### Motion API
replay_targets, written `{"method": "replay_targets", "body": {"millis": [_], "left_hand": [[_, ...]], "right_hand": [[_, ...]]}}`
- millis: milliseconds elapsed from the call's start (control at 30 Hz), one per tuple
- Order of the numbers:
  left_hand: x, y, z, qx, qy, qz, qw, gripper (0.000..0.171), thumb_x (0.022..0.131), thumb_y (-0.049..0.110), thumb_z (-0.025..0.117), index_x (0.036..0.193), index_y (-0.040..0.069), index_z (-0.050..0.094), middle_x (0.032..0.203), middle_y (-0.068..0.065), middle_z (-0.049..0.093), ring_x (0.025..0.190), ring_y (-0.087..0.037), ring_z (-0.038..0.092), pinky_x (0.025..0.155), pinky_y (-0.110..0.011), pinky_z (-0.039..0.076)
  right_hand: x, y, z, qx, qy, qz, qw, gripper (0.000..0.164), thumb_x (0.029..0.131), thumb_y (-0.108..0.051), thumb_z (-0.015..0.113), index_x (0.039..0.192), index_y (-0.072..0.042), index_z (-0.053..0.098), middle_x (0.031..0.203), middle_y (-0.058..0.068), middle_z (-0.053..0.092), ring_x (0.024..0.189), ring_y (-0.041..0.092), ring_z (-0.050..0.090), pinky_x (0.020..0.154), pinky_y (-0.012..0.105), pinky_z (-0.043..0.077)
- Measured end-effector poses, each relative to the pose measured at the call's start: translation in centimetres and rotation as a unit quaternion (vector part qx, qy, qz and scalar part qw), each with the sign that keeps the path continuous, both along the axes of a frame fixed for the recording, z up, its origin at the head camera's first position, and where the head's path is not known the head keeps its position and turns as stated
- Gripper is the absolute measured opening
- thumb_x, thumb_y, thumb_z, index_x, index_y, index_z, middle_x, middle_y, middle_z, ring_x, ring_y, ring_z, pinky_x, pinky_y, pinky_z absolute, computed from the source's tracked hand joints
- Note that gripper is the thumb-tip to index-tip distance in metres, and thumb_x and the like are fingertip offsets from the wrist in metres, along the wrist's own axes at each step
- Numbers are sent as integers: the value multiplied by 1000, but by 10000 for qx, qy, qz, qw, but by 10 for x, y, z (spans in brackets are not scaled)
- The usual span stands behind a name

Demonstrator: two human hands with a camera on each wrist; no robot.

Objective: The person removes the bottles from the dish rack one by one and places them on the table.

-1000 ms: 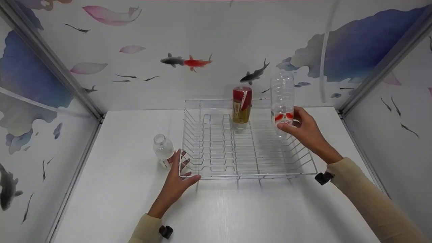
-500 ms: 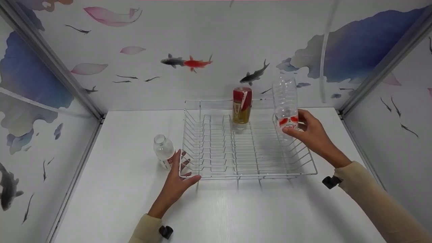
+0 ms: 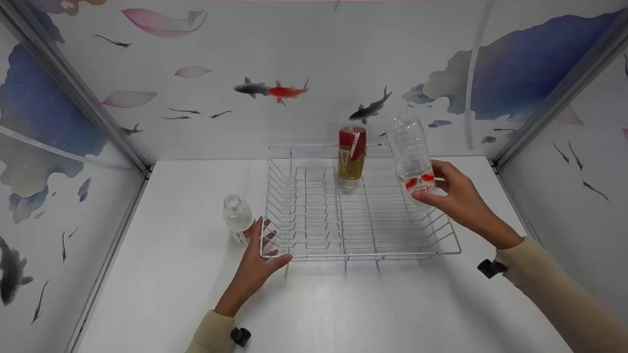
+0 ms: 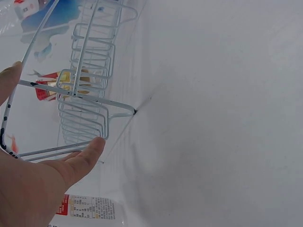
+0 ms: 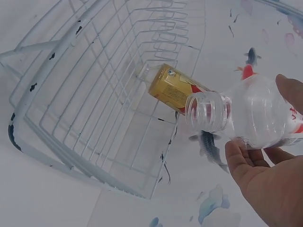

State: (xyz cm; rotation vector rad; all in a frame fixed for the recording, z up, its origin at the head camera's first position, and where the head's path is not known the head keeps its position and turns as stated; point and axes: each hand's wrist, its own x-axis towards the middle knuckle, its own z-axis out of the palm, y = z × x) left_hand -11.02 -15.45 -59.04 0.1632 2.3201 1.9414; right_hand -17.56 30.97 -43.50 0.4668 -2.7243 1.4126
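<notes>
In the head view my left hand (image 3: 257,250) grips the front left corner of a white wire dish rack (image 3: 363,255). The left wrist view has the thumb and fingers (image 4: 87,158) on either side of that corner. My right hand (image 3: 456,196) holds a clear plastic bottle (image 3: 409,144) with a red and white label over the rack's right side. Its base points up and leans left; in the right wrist view its uncapped neck (image 5: 206,111) faces the rack. A red and gold bottle (image 3: 351,152) stands neck down at the rack's back.
A second clear bottle (image 3: 238,215) stands upright with its mouth open, left of the rack and close to my left hand. The white table (image 3: 324,314) is bounded by printed panels at the back (image 3: 304,44) and sides.
My right hand has moved a little to the right and toward me. The bottle in it has gone from nearly vertical to leaning left at its base. The left hand and rack stay put.
</notes>
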Motion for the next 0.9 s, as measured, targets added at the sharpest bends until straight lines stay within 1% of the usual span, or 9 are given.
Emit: {"method": "replay_targets", "body": {"millis": [133, 333, 467, 667, 900], "left_hand": [[0, 0, 0, -65, -8, 16, 10000, 125, 90, 31, 95, 178, 16, 6, 181, -15, 22, 160, -43, 38, 117, -50, 54], [0, 1, 2, -92, -18, 43, 9999, 126, 90, 33, 95, 178, 16, 7, 181, -15, 22, 159, -43, 40, 117, -51, 54], [0, 1, 1, -104, 8, 68, 9999, 126, 90, 32, 95, 178, 14, 7, 181, -15, 23, 159, -42, 40, 116, -51, 55], [1, 1, 1, -51, 41, 65, 10000, 125, 90, 30, 95, 178, 13, 7, 180, -17, 24, 159, -43, 40, 116, -51, 55], [1, 1, 1, -73, 42, 51, 10000, 127, 90, 32, 95, 178, 15, 6, 180, -17, 23, 159, -43, 40, 116, -50, 55]], "right_hand": [[4, -3, 4, 3, 71, 106, 9999, 75, 99, -11, 84, 162, -1, 45, 151, 19, 56, 137, 46, 62, 101, 7, 50], [8, -6, 6, 47, 172, 211, 9996, 74, 98, -11, 86, 161, -3, 48, 151, 16, 56, 138, 43, 61, 102, 7, 49], [11, -9, 7, 122, 192, 240, 9995, 74, 97, -11, 87, 160, -3, 49, 150, 16, 56, 138, 42, 60, 103, 7, 49], [15, -13, 5, 186, 323, 367, 9986, 74, 95, -10, 88, 159, -3, 51, 149, 12, 58, 138, 29, 57, 108, 7, 46], [17, -18, 1, 188, 311, 471, 9982, 75, 93, -9, 91, 157, -3, 54, 147, 11, 59, 137, 25, 56, 110, 9, 46]]}}
